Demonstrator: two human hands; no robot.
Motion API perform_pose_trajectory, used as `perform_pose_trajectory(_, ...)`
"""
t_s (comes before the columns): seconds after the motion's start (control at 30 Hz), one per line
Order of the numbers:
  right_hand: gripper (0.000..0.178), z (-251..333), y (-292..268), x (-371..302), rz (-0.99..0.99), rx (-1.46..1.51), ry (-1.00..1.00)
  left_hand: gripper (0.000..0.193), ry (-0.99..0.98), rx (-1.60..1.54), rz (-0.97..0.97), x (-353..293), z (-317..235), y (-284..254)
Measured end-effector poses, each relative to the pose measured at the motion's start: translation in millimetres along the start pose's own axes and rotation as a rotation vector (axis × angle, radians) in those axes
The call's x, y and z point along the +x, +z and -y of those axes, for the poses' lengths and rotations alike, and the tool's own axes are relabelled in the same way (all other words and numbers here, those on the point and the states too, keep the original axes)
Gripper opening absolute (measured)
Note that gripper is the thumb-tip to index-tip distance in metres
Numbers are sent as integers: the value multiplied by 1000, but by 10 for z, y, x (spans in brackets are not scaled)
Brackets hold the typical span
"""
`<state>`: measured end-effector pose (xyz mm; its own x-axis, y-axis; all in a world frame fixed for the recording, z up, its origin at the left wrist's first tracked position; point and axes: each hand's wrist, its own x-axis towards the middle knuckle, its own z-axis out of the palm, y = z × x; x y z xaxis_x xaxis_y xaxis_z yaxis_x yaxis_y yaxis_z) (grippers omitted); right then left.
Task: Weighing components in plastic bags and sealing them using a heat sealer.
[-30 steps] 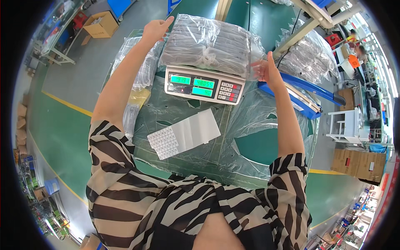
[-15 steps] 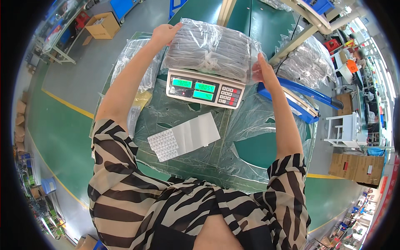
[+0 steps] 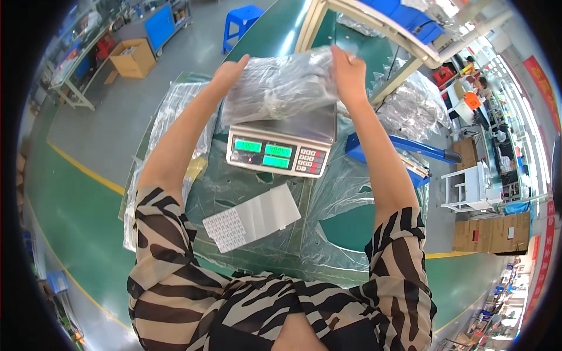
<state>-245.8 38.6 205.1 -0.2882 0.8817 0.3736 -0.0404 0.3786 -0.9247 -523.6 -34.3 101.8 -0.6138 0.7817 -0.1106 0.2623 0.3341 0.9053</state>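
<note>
A clear plastic bag packed with grey items point(image 3: 284, 88) is held over a white counting scale point(image 3: 235, 153) with green lit displays and a keypad. My left hand point(image 3: 231, 75) is closed on the bag's left upper edge. At the right upper corner my right hand point(image 3: 350, 76) grips the plastic. The bag looks tilted and slightly blurred, and bare metal of the weighing plate shows beneath its right part. Whether its lower left still touches the plate I cannot tell. In front of the scale lies a white sheet of small labels point(image 3: 252, 219).
Filled clear bags point(image 3: 181, 117) lie along the table's left side, and more bags point(image 3: 413, 108) are heaped at the right. A blue long-handled device point(image 3: 404, 146) stands right of the scale. A beige frame point(image 3: 398, 47) with blue bins rises at the back. A blue stool point(image 3: 240, 23) stands beyond.
The bag's right side has come up and moved left off the scale, uncovering part of the plate. My right hand has moved up and left with it. The scale's displayed figures have changed.
</note>
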Motion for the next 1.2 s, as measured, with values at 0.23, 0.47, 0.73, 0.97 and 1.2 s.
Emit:
perform_pose_trajectory(0.23, 34, 1558, -337, 181, 291, -383, -347, 61, -71, -504, 281, -815, -419, 69)
perform_pose_trajectory(0.47, 27, 2142, -1424, -177, 500, -845, -496, 51, 1103, 128, -62, -2097, -1681, 150)
perform_pose_trajectory(0.73, 32, 1414, -2691, -1177, 856, -830, -728, 50, 1481, 362, 615, -2905, -2321, 1381)
perform_pose_trajectory(0.97, 37, 898, -3619, -1805, 926, -996, -751, 31, 1630, 710, 721, -3169, -2147, 2264)
perform_pose_trajectory(1.2, 39, 782, -4239, -1848, 842, -911, -674, 20, 1332, 815, 873, -3229, -2199, 2452)
